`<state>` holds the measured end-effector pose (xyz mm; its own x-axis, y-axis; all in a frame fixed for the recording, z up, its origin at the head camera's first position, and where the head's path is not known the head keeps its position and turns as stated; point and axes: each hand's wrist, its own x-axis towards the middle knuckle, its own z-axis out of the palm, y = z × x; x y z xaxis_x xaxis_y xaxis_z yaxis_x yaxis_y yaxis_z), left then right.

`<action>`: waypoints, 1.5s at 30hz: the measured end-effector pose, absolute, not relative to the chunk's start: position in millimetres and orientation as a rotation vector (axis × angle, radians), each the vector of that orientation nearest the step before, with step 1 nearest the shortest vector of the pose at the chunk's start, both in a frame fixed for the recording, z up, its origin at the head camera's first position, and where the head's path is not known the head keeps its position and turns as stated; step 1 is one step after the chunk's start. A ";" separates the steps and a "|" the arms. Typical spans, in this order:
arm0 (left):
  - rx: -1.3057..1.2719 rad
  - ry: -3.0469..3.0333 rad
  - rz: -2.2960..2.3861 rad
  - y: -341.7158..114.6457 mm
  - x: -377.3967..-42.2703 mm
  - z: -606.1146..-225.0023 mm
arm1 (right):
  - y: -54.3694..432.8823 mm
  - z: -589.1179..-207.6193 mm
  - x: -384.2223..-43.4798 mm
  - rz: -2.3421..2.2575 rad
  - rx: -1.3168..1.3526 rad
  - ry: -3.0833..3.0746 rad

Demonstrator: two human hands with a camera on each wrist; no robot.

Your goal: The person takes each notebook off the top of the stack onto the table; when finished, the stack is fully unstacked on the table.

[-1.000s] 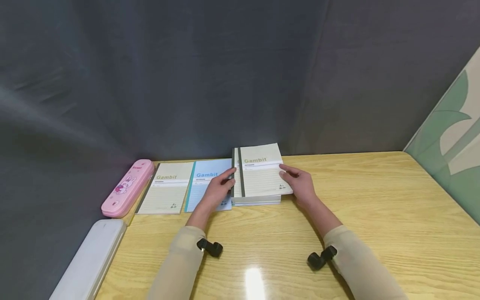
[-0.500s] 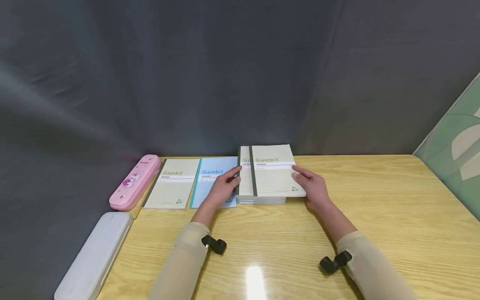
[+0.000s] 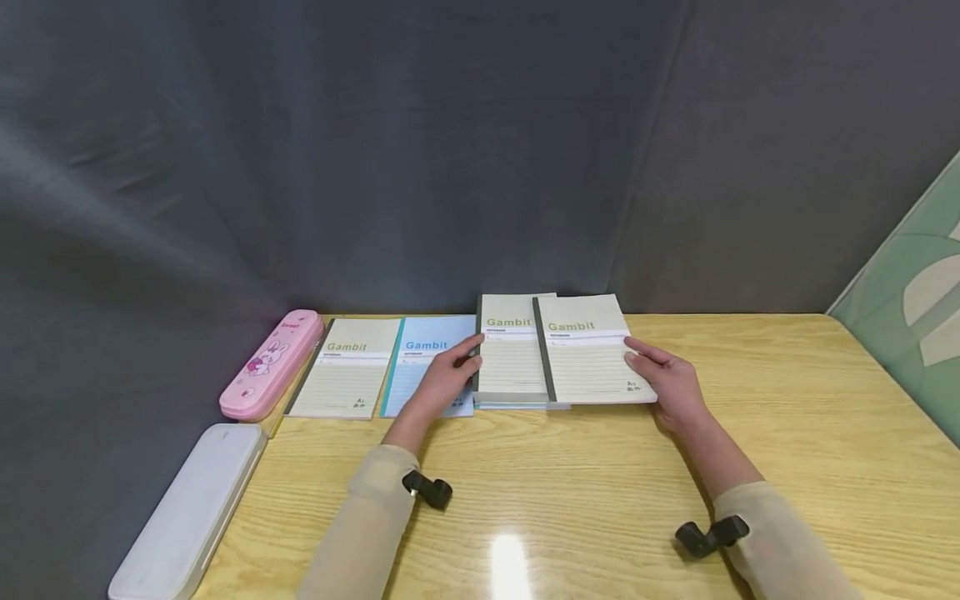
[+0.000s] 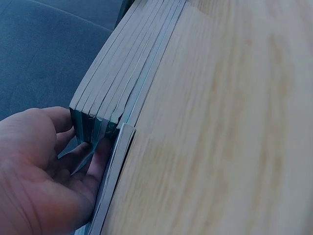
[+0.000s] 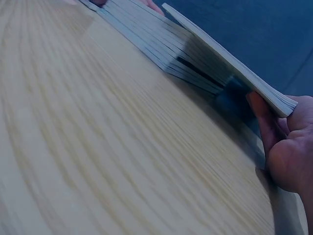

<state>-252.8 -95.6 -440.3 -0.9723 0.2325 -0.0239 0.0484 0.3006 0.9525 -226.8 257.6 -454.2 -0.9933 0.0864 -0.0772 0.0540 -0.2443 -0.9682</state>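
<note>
My right hand [image 3: 670,385] pinches the right edge of a cream Gambit notebook [image 3: 592,350] with a dark spine. In the right wrist view this notebook [image 5: 234,61] tilts up at the held side, thumb and fingers on its two faces. Its left part overlaps the notebook stack [image 3: 512,358], whose top one is also cream. My left hand [image 3: 444,377] rests its fingers against the stack's left side; in the left wrist view the fingers touch the spines of the stack [image 4: 122,68]. Under the left hand lies a blue Gambit notebook [image 3: 420,379].
Another cream notebook [image 3: 345,371] lies flat left of the blue one. Beside it are a pink pencil case [image 3: 270,367] with a rabbit picture and a long white case [image 3: 187,508]. A dark curtain [image 3: 450,150] hangs behind the wooden table [image 3: 570,500].
My right hand has drawn the top cream notebook rightward, uncovering more of the cream one beneath. The left hand stays at the stack's left side. The view has shifted slightly.
</note>
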 end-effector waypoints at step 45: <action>0.270 2.464 1.718 -96.1 -251.0 -441.7 | 286.7 -451.4 -220.6 1.083 -0.067 -2.697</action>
